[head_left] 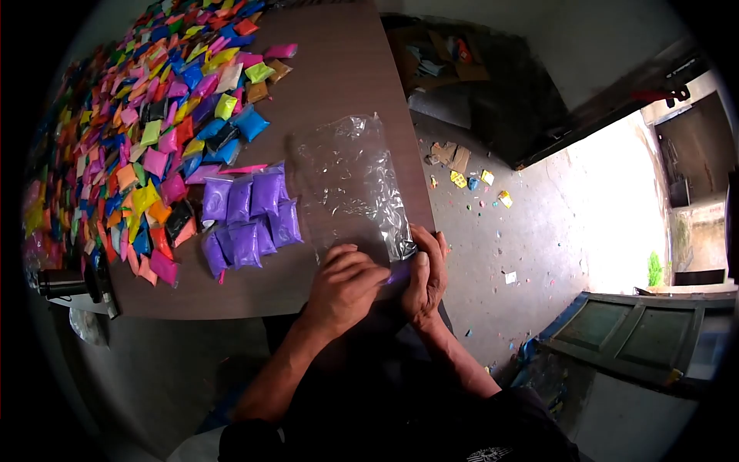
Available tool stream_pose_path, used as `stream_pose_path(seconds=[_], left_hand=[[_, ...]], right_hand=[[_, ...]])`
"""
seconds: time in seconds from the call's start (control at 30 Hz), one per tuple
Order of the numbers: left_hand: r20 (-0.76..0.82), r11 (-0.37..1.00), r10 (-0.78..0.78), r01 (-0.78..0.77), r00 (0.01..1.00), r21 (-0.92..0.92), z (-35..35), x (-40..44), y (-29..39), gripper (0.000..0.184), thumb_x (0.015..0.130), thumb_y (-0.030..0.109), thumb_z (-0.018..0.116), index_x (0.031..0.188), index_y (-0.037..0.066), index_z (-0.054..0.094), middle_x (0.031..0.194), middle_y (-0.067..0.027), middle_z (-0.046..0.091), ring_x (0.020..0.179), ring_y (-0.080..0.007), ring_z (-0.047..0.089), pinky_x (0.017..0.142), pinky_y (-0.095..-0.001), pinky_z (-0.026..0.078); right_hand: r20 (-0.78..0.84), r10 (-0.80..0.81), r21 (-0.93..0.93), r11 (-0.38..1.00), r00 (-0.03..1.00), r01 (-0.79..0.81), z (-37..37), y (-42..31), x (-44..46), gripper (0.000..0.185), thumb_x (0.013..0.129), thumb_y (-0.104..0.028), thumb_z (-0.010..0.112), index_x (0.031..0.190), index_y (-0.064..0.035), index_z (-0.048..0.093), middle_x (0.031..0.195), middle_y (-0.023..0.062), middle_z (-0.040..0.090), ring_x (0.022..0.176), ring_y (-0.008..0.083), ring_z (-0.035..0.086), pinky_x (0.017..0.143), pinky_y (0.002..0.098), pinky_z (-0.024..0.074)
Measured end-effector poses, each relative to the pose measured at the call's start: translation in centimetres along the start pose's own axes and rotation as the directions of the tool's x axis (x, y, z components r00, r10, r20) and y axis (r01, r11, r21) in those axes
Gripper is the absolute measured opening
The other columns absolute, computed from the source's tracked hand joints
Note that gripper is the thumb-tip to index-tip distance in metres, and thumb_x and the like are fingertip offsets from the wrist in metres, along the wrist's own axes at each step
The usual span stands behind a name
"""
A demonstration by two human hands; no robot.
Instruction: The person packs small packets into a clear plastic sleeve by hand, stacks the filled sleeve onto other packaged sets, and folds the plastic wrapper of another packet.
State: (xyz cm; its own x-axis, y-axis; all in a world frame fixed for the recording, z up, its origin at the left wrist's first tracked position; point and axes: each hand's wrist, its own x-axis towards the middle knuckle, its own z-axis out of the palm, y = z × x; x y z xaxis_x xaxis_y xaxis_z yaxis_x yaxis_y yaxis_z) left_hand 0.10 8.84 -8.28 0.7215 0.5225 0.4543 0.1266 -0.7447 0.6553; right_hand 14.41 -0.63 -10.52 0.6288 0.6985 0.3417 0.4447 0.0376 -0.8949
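Note:
A clear plastic bag (350, 173) lies flat near the table's right edge, its near end between my hands. My right hand (427, 277) is closed round the bag's near right corner, thumb on top. A bit of a purple packet (399, 271) shows between the two hands, mostly covered by fingers. With curled fingers, my left hand (346, 285) rests over the bag's near end beside that purple; what its fingertips grip is hidden. Left of the bag sits a group of purple packets (245, 245), several stacked on one another.
A large heap of small multicoloured packets (154, 162) covers the left of the brown table (339, 46). A black cylindrical object (65, 285) stands at the near left corner. Paper scraps and bits (458, 179) litter the floor to the right, by a bright doorway.

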Motion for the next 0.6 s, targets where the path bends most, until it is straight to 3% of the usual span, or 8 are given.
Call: stream_pose_path(seconds=[0.17,0.27,0.33,0.4,0.47,0.5,0.57,0.6], left_hand=[[0.115,0.998,-0.051,0.045,0.992,0.053,-1.3,0.2,1.0,0.025,0.080,0.003,0.081,0.104,0.006,0.076,0.104,-0.0072,0.076,0.104,-0.0251,0.071,0.108,-0.0477,0.049],[0.079,0.995,-0.081,0.076,0.994,0.062,-4.0,0.8,2.0,0.021,0.084,0.003,0.080,0.104,0.006,0.077,0.106,-0.0080,0.077,0.105,-0.0262,0.072,0.105,-0.0456,0.052],[-0.072,0.973,-0.212,0.217,0.975,0.079,-6.8,0.3,1.4,0.018,0.088,0.002,0.078,0.105,0.005,0.077,0.109,-0.0098,0.077,0.106,-0.0277,0.073,0.098,-0.0423,0.056],[-0.240,0.894,-0.261,0.328,0.935,0.306,-9.5,-0.7,0.0,0.017,0.089,0.001,0.077,0.107,0.003,0.076,0.106,-0.0127,0.076,0.097,-0.0306,0.074,0.087,-0.0393,0.059],[-0.381,0.806,-0.314,0.457,0.869,0.377,-11.9,-1.7,-1.5,0.018,0.092,0.004,0.076,0.110,0.001,0.075,0.102,-0.0164,0.075,0.089,-0.0321,0.073,0.079,-0.0409,0.058],[-0.379,0.803,-0.312,0.455,0.871,0.385,-12.6,-1.7,-1.8,0.018,0.092,0.004,0.076,0.110,0.001,0.075,0.102,-0.0164,0.075,0.089,-0.0321,0.073,0.079,-0.0409,0.058],[-0.378,0.657,-0.445,0.583,0.812,0.478,-13.6,-1.7,-2.2,0.022,0.093,0.012,0.077,0.112,0.002,0.073,0.105,-0.0168,0.074,0.089,-0.0354,0.072,0.078,-0.0435,0.059],[-0.361,0.654,-0.398,0.537,0.843,0.534,-13.8,-2.1,-2.9,0.027,0.092,0.013,0.079,0.115,0.002,0.073,0.106,-0.0176,0.075,0.084,-0.0338,0.072,0.075,-0.0421,0.059]], right_hand=[[-0.036,-0.052,-0.029,0.998,0.998,0.051,0.4,1.0,-0.4,0.035,0.109,-0.018,0.047,0.131,0.0028,0.064,0.133,0.0173,0.069,0.131,0.0294,0.061,0.125,0.0486,0.0217],[-0.019,-0.035,-0.053,0.998,0.999,0.034,0.3,0.6,-0.1,0.035,0.109,-0.020,0.047,0.130,0.0021,0.065,0.133,0.0161,0.069,0.130,0.0293,0.061,0.126,0.0487,0.0204],[-0.030,-0.032,-0.060,0.998,0.999,0.030,0.3,0.5,0.0,0.035,0.108,-0.020,0.049,0.129,0.0018,0.066,0.132,0.0158,0.070,0.128,0.0299,0.063,0.126,0.0488,0.0214],[-0.054,-0.037,-0.058,0.998,0.998,0.034,0.5,0.7,-0.1,0.035,0.106,-0.021,0.052,0.128,0.0021,0.066,0.130,0.0160,0.071,0.126,0.0303,0.064,0.126,0.0488,0.0224],[-0.057,-0.028,-0.059,0.998,0.998,0.025,0.4,0.4,0.0,0.035,0.106,-0.021,0.052,0.128,0.0021,0.066,0.130,0.0160,0.071,0.126,0.0301,0.064,0.126,0.0489,0.0221],[-0.052,-0.030,-0.070,0.997,0.998,0.026,0.4,0.3,0.0,0.034,0.106,-0.020,0.052,0.128,0.0020,0.066,0.130,0.0160,0.071,0.126,0.0299,0.064,0.126,0.0490,0.0218],[-0.043,-0.027,-0.041,0.999,0.999,0.025,0.5,0.3,0.1,0.034,0.106,-0.020,0.053,0.127,0.0018,0.066,0.129,0.0158,0.071,0.125,0.0297,0.064,0.126,0.0491,0.0212],[-0.044,-0.024,-0.041,0.999,0.999,0.022,0.5,0.2,0.1,0.033,0.105,-0.019,0.053,0.127,0.0016,0.066,0.129,0.0156,0.071,0.125,0.0296,0.064,0.126,0.0492,0.0208]])
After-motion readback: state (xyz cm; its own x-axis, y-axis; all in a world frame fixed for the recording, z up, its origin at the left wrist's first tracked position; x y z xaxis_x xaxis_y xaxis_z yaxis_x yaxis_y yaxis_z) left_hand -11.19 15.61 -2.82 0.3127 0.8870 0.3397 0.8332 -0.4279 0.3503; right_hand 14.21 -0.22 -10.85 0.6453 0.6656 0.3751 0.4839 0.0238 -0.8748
